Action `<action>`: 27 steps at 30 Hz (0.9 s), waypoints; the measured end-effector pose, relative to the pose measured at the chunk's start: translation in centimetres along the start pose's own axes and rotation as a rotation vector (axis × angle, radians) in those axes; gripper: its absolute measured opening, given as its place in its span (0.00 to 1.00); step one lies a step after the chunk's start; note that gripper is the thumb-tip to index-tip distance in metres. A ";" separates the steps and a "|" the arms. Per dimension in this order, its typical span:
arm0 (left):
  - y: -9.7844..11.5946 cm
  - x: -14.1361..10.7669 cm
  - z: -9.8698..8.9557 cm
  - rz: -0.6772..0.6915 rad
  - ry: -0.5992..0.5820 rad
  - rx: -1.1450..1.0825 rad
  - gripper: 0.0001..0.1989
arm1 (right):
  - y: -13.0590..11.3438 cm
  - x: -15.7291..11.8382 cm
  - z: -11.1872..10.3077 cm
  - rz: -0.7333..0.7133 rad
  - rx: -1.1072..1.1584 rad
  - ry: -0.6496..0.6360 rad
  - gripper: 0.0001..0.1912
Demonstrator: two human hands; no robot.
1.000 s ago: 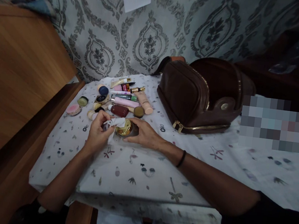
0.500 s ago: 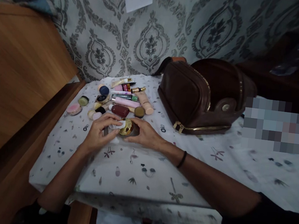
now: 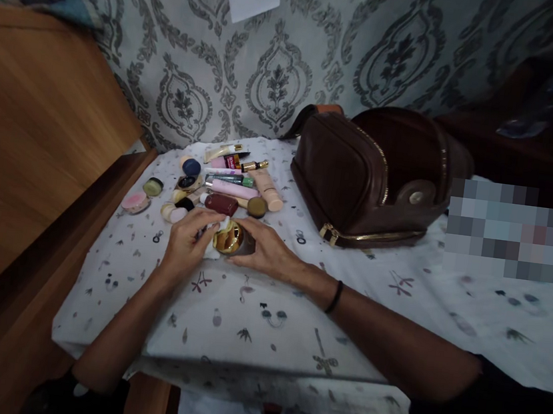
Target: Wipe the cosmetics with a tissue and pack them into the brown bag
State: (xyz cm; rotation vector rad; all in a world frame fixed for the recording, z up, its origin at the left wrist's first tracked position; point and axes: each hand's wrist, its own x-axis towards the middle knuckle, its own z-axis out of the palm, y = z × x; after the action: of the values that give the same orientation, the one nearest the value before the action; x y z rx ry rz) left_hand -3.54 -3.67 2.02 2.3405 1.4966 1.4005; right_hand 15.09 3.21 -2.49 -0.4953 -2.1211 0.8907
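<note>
My right hand (image 3: 273, 254) curves its thumb and fingers around the side of a jar with a shiny gold lid (image 3: 229, 237), near the middle of the cloth-covered table. At the jar's left, my left hand (image 3: 183, 246) pinches a crumpled white wipe (image 3: 212, 251) and presses it to the lid's edge. Much of the jar's body is hidden by my hands. Just beyond them lie a dark red bottle (image 3: 221, 204), a round olive-brown lid (image 3: 257, 207) and a pale pink tube (image 3: 232, 189).
Farther back are a beige tube (image 3: 269, 190) and several other cosmetics. A pink jar (image 3: 135, 202) and a green jar (image 3: 152, 186) sit at the left. A brown zippered bag (image 3: 345, 175) stands at the right, open on top. Wooden furniture (image 3: 38, 137) borders the table's left side.
The left fingers have drawn in closer together, with the wipe bunched at the lid's left edge. More of the gold lid shows. The right hand keeps its hold on the jar.
</note>
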 end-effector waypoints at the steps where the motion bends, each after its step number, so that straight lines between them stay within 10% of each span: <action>1: 0.1 0.0 0.0 0.017 -0.009 0.000 0.10 | 0.0 0.0 0.0 -0.005 -0.009 0.006 0.32; 18: 1.8 0.2 -2.6 0.210 -0.367 -0.166 0.13 | -0.3 0.0 -0.3 0.045 0.053 -0.037 0.27; 27: -0.8 -0.8 -2.6 -0.023 -0.187 -0.115 0.11 | -0.2 0.2 -0.3 0.044 0.030 -0.041 0.30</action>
State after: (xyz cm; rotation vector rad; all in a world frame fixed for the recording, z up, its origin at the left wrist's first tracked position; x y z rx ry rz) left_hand -6.07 -4.93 2.67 2.3033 1.3518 1.1907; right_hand 15.19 3.27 -2.08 -0.5142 -2.1384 0.9633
